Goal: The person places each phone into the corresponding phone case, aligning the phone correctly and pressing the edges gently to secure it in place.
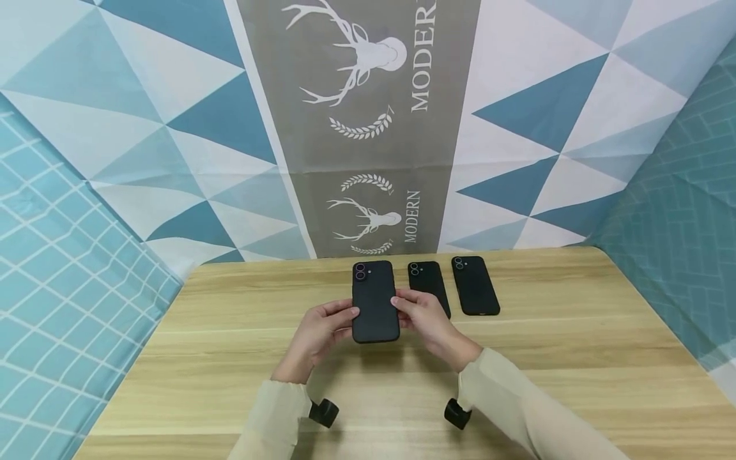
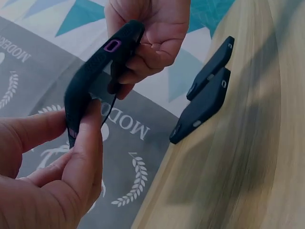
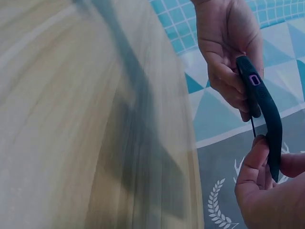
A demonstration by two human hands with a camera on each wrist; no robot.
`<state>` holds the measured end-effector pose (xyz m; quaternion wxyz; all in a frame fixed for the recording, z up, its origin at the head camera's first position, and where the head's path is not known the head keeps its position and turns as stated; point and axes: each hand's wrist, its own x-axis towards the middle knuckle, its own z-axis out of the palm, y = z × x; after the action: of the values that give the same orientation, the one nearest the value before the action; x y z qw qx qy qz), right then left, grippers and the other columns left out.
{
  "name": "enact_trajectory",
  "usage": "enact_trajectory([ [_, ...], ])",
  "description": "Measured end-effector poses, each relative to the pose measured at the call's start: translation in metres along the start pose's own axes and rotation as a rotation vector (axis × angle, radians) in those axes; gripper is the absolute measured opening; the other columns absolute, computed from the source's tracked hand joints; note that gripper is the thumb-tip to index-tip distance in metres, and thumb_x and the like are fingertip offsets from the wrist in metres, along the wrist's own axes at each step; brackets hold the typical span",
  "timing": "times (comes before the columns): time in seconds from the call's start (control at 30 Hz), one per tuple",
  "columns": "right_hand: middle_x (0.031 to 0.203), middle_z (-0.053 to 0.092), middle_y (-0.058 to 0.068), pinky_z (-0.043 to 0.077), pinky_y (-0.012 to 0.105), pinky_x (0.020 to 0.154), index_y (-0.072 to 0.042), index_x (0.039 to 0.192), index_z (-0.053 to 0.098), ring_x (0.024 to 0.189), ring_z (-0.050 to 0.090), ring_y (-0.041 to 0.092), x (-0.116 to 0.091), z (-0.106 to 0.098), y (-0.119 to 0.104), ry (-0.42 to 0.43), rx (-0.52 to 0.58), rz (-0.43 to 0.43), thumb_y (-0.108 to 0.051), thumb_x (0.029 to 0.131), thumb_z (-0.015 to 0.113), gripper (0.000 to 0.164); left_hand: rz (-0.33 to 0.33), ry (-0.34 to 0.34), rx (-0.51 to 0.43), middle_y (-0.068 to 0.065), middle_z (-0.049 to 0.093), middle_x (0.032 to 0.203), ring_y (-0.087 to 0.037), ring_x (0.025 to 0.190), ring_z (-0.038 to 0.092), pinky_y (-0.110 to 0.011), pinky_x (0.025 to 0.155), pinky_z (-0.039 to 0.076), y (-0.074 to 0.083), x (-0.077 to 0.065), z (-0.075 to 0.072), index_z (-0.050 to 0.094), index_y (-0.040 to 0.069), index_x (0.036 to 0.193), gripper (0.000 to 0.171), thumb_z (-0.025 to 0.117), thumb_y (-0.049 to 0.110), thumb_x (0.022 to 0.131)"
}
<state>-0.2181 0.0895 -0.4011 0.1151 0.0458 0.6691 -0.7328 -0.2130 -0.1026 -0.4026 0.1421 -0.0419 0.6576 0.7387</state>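
Observation:
A black phone in a dark case [image 1: 375, 313] is held above the wooden table with its back and two camera rings facing up. My left hand [image 1: 319, 329] pinches its left edge, thumb on the back and fingers beneath. On the opposite edge, my right hand [image 1: 428, 319] pinches it the same way. The left wrist view shows the lower end of the phone, with a purple-rimmed port opening [image 2: 113, 46]. Its edge looks curved there, and a thin dark strip shows beneath. I cannot tell whether case and phone sit fully together.
Two more black phones or phone cases lie back-up on the table [image 1: 575, 358]: one just behind my right hand [image 1: 427, 284], partly covered by it, and another [image 1: 476, 285] to its right. A patterned cloth [image 1: 391, 147] hangs behind the table's far edge.

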Motion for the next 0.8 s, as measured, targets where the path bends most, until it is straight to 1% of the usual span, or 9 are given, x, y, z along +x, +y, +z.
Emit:
enact_trajectory([
  [0.13,0.092,0.063,0.009,0.05,0.022,0.061,-0.001,0.117,0.054,0.068,0.057,0.011,0.009,0.0,0.002,0.002,-0.014,0.011,-0.011,0.086,0.055,0.032,0.008,0.046,0.043,-0.009,0.064,0.09,-0.013,0.073,0.062,-0.023,0.063,0.053,-0.001,0.008,0.0,0.053,-0.006,0.114,0.036,0.061,0.006,0.081],
  [0.23,0.093,0.064,0.01,0.051,0.024,0.062,-0.002,0.117,0.054,0.068,0.058,0.012,0.016,0.0,0.004,0.007,-0.027,0.019,-0.01,0.084,0.056,0.034,-0.004,0.078,0.087,-0.011,0.063,0.094,-0.013,0.073,0.061,-0.023,0.062,0.053,-0.002,0.016,-0.002,0.055,-0.003,0.113,0.036,0.062,0.008,0.08],
  [0.3,0.095,0.064,0.012,0.051,0.025,0.062,-0.002,0.118,0.054,0.068,0.059,0.011,0.022,-0.001,0.006,0.01,-0.042,0.019,-0.009,0.083,0.057,0.036,-0.007,0.089,0.118,-0.013,0.063,0.097,-0.013,0.074,0.062,-0.023,0.063,0.054,-0.003,0.022,-0.003,0.055,-0.002,0.114,0.037,0.063,0.01,0.08],
  [0.47,0.101,0.063,0.015,0.052,0.026,0.063,-0.001,0.12,0.052,0.067,0.058,0.01,0.034,-0.002,0.013,0.016,-0.096,0.023,-0.008,0.083,0.057,0.038,-0.005,0.089,0.172,-0.015,0.063,0.099,-0.014,0.075,0.063,-0.026,0.066,0.055,-0.01,0.036,-0.006,0.056,-0.003,0.112,0.036,0.063,0.011,0.08],
  [0.63,0.102,0.062,0.016,0.052,0.026,0.062,0.001,0.12,0.051,0.065,0.057,0.009,0.045,-0.002,0.02,0.023,-0.112,0.046,-0.006,0.084,0.056,0.037,-0.005,0.097,0.21,-0.014,0.064,0.094,-0.012,0.072,0.062,-0.026,0.063,0.054,-0.018,0.048,-0.008,0.057,-0.004,0.111,0.033,0.062,0.009,0.081],
  [0.7,0.104,0.061,0.017,0.052,0.025,0.062,0.001,0.12,0.051,0.066,0.057,0.009,0.049,-0.003,0.021,0.025,-0.127,0.051,-0.007,0.084,0.056,0.037,-0.009,0.108,0.211,-0.014,0.064,0.093,-0.012,0.07,0.061,-0.025,0.062,0.054,-0.021,0.052,-0.008,0.057,-0.004,0.111,0.033,0.062,0.009,0.081],
  [0.8,0.109,0.059,0.018,0.052,0.026,0.063,0.002,0.119,0.052,0.066,0.057,0.008,0.056,-0.003,0.023,0.037,-0.154,0.057,-0.008,0.084,0.056,0.036,-0.014,0.104,0.216,-0.015,0.063,0.093,-0.011,0.068,0.061,-0.024,0.061,0.054,-0.024,0.059,-0.008,0.055,-0.005,0.112,0.034,0.061,0.009,0.082],
])
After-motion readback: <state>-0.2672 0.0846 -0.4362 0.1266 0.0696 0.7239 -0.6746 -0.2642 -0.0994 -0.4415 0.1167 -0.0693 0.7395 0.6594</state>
